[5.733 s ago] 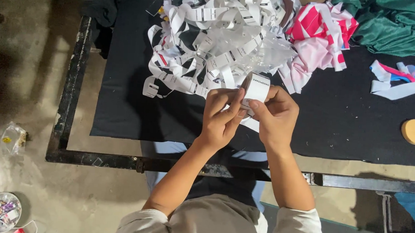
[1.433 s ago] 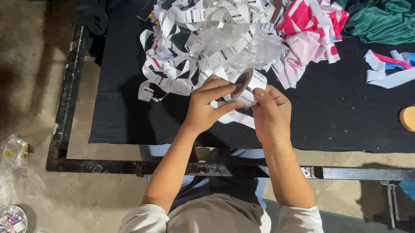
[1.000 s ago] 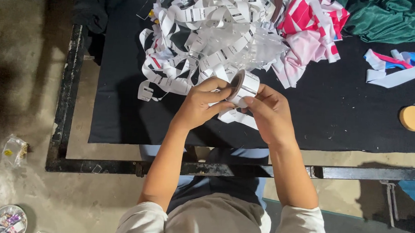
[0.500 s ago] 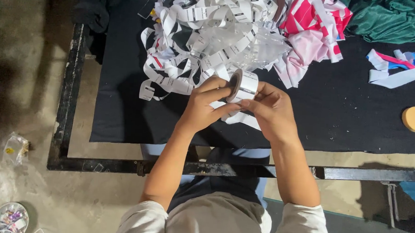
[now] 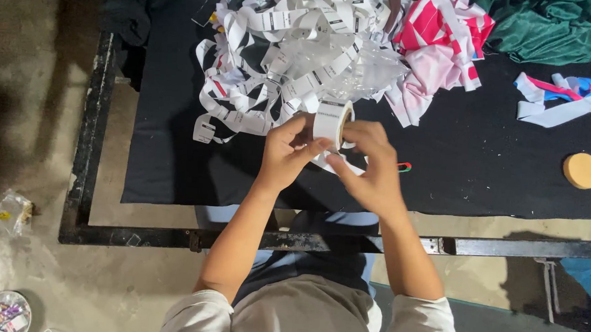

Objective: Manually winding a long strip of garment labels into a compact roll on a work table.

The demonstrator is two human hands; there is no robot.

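Small white roll of label tape (image 5: 331, 121) pinched between left hand (image 5: 285, 153) and right hand (image 5: 369, 166) fingers, partly wound; large loose tangle of label strips (image 5: 281, 57) left on desk (image 5: 175, 146).

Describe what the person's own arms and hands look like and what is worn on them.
Both hands, the left hand and the right hand, are bare, with no gloves. The forearms are uncovered. Light grey-beige sleeves are pushed up to about the elbows. No watch, ring or bracelet shows.
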